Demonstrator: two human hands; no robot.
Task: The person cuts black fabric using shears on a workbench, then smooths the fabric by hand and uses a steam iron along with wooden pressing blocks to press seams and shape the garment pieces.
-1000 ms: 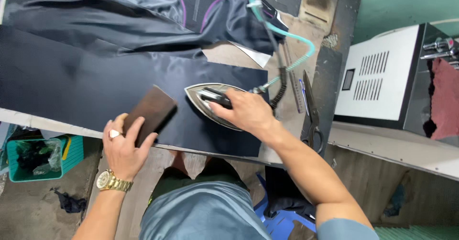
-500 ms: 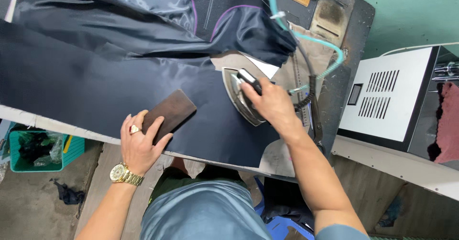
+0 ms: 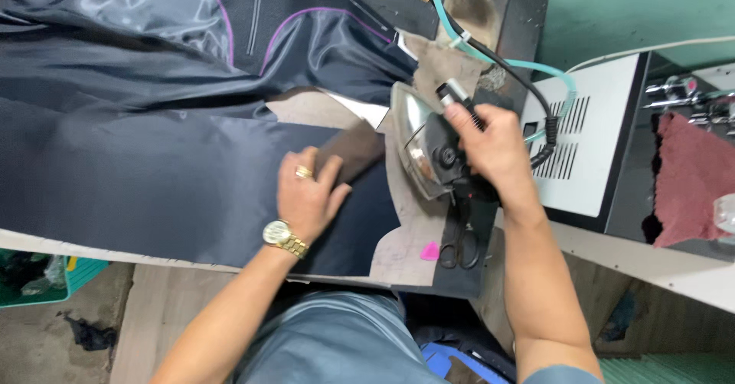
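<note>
Swung right since half a second ago: steam iron (image 3: 423, 143) now off the dark fabric (image 3: 153, 177) and over the worn pad at the bench (image 3: 46, 244) end, right hand (image 3: 490, 150) with it. Left hand (image 3: 310, 192) slid rightward too, wooden block (image 3: 354, 150) along under it.

Head view, the only one. Iron tipped on its side, shiny soleplate facing left, long axis running roughly top to bottom of the picture, nose toward the top, heel down by the scissors (image 3: 459, 238). Right-hand fingers clamped on the iron's dark handle. Left hand flat, fingers together and spread lightly over the near end of the brown block, pressing it onto the fabric; gold watch at the wrist, ring on one finger. Block lying slantwise, far end pointing up-right toward the iron.

White metal box (image 3: 593, 154) right of the iron, rectangular, slotted vents on its face; any label too small to make out. Pink triangular chalk (image 3: 429, 251) on the pad, just left of the scissors. Reddish cloth (image 3: 689, 177) at far right, cut off by the frame. Green crate (image 3: 38, 281) low left, mostly out of picture. Teal hose (image 3: 490, 51) and black cable rising from the iron, upper ends cut off. Most of the iron's handle hidden under the hand.
</note>
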